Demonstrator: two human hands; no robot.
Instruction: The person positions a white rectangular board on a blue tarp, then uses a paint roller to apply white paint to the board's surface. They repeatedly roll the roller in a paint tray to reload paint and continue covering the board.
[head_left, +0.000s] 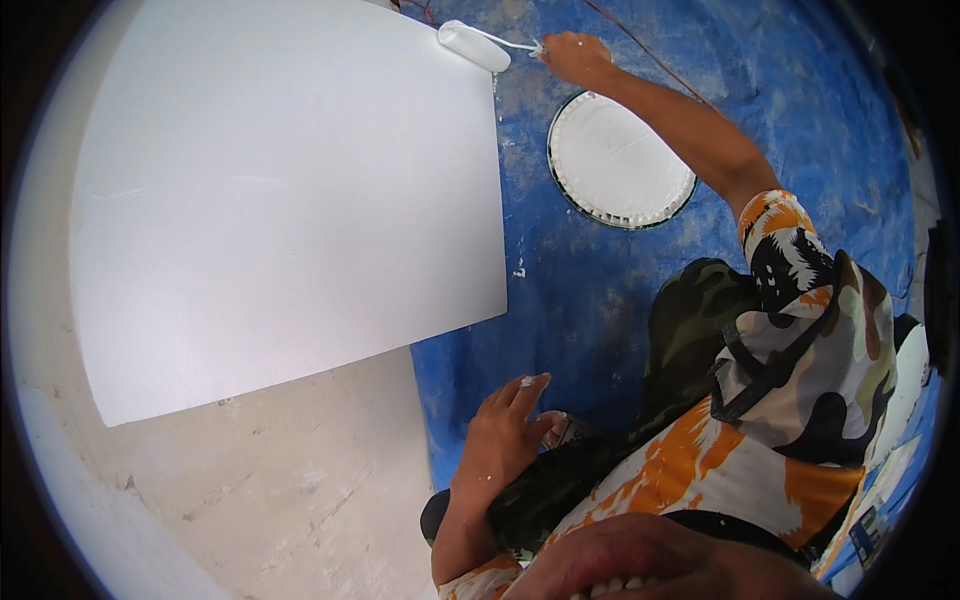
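Note:
My right hand (577, 58) is closed around the handle end of a paint roller (474, 46), whose white sleeve lies at the upper right corner of a large white panel (292, 202). Under my right forearm a round lid or container of white paint (619, 165) with a notched rim rests on a blue tarp (577, 300). My left hand (510, 427) is held over my bent leg, fingers apart and holding nothing, with white paint on a fingertip. The panel's lower right corner is above and left of that hand.
Bare, pale concrete floor (300, 465) shows below the panel. A thin reddish cord (652, 52) runs across the tarp behind my right forearm. White paint spots (519, 266) dot the tarp beside the panel. Some items lie at the lower right rim.

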